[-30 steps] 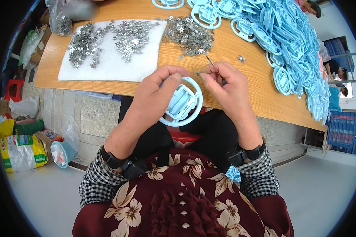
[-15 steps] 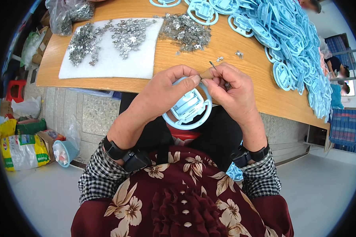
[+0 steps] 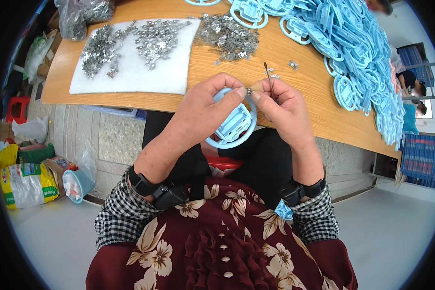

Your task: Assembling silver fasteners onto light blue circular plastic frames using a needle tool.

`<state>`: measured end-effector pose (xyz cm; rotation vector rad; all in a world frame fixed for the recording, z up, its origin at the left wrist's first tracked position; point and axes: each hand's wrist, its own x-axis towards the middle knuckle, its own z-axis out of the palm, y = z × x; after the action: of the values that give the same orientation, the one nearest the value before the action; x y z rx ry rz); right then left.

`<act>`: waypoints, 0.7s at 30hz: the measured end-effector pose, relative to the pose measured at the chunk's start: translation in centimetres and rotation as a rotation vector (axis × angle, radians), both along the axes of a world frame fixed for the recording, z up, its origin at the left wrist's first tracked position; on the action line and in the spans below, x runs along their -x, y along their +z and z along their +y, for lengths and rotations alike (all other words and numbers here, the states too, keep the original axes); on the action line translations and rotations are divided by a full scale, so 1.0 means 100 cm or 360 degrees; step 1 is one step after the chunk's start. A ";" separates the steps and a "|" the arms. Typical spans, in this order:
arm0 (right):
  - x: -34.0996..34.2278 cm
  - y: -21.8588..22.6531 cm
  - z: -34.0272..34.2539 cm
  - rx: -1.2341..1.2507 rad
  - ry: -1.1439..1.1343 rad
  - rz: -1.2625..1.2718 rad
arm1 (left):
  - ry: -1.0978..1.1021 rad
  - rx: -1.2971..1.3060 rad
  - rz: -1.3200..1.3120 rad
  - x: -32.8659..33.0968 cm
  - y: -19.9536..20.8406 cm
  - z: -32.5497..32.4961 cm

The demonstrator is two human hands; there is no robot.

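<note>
My left hand [image 3: 205,106] is closed on a light blue plastic steering-wheel-shaped part [image 3: 237,141], its ring hanging below the fingers over my lap. At the ring's upper edge, a small metal clip [image 3: 249,91] sits between the fingertips of both hands. My right hand [image 3: 289,110] is closed too, thumb and forefinger pinched at that clip. A thin dark metal rod [image 3: 267,72], like a slim screwdriver, sticks up out of the right hand's fingers; its lower end is hidden. Part of the wheel's face is covered by my left hand.
On the wooden table [image 3: 304,106], a white foam sheet [image 3: 130,86] bears two heaps of metal clips. Another clip heap [image 3: 227,36] lies beside it. Many blue wheel parts [image 3: 357,58] are piled at the right. A bag of metal pieces [image 3: 75,21] stands far left.
The rod in my right hand has swung from slanting to nearly upright. The blue wheel has risen slightly and the metal clip now shows between my fingertips.
</note>
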<state>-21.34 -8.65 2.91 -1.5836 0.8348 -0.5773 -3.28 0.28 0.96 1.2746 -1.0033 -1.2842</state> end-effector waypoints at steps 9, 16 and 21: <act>0.008 0.000 0.004 0.0323 -0.0095 0.0189 | 0.0122 0.0020 -0.0173 -0.001 -0.008 -0.006; 0.000 0.007 0.021 0.0794 -0.0103 0.0458 | 0.0153 -0.0068 -0.0104 -0.001 -0.009 -0.007; -0.006 0.012 0.027 0.0884 -0.0085 0.0659 | 0.0137 -0.0057 -0.0137 0.000 -0.014 -0.009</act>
<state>-20.77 -5.99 4.16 -2.2435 1.0858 -0.5557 -3.24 -0.65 -0.44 1.3957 -0.9787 -1.1947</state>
